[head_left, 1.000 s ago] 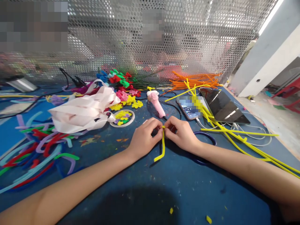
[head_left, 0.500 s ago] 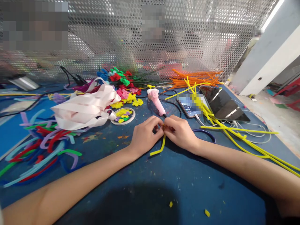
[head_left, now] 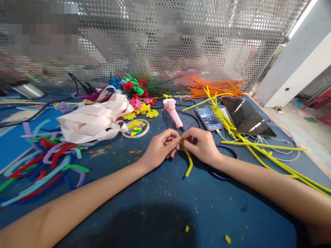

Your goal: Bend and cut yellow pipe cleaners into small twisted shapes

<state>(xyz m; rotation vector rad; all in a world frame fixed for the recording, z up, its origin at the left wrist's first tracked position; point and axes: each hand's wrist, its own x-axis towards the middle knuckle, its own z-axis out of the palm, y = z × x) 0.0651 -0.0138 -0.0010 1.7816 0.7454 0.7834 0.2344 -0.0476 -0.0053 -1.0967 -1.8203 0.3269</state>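
Observation:
My left hand [head_left: 165,145] and my right hand [head_left: 198,142] meet fingertip to fingertip at the middle of the blue table. Between them both pinch a yellow pipe cleaner [head_left: 189,162], whose bent tail hangs down toward me. The upper part of it is hidden in my fingers. Just beyond my hands lies a pink glue gun [head_left: 173,114] with a black cord. Scissors with dark blue handles [head_left: 219,176] lie partly under my right wrist. To the left, a round dish [head_left: 145,132] holds small yellow, green and purple pieces.
Pale pink ribbon [head_left: 90,120] and many-coloured pipe cleaners [head_left: 43,172] lie at the left. Behind are fuzzy flowers [head_left: 134,88] and orange pipe cleaners [head_left: 214,89]. A phone [head_left: 210,117], a tablet [head_left: 252,119] and long yellow pipe cleaners [head_left: 271,156] lie right. Perforated metal [head_left: 144,41] stands behind.
The tail of the yellow pipe cleaner has swung from pointing left to pointing down and right. My fingers have shifted their pinch on it; the left fingers are more tightly folded.

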